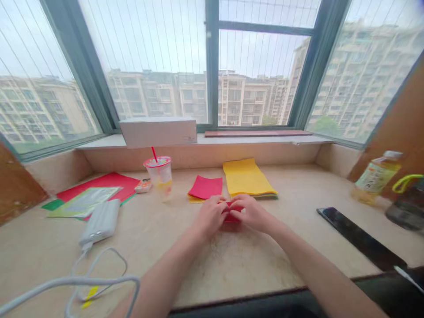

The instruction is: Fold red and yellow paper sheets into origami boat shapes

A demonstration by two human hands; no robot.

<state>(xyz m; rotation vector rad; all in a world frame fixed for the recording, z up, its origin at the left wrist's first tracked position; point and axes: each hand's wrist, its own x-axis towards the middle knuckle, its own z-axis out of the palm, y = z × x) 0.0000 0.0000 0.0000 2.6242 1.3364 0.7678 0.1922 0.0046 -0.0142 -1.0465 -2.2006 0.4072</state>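
Note:
Both my hands meet at the middle of the stone counter over a small piece of red paper (232, 215). My left hand (211, 216) pinches its left side and my right hand (252, 213) pinches its right side, fingers curled round it. Most of the paper is hidden under my fingers. Just beyond lie a pink-red square sheet (206, 187) on a yellow one, and a stack of yellow paper (247, 177) with other colours beneath.
A plastic cup with a red straw (160, 175) stands left of centre. Red and green sheets (109, 184), a white power bank (101, 221) and its cable (99, 274) lie at left. A dark phone (359, 238), a tea bottle (376, 176) and a dark jug (406, 205) sit at right. A white box (158, 131) rests on the window sill.

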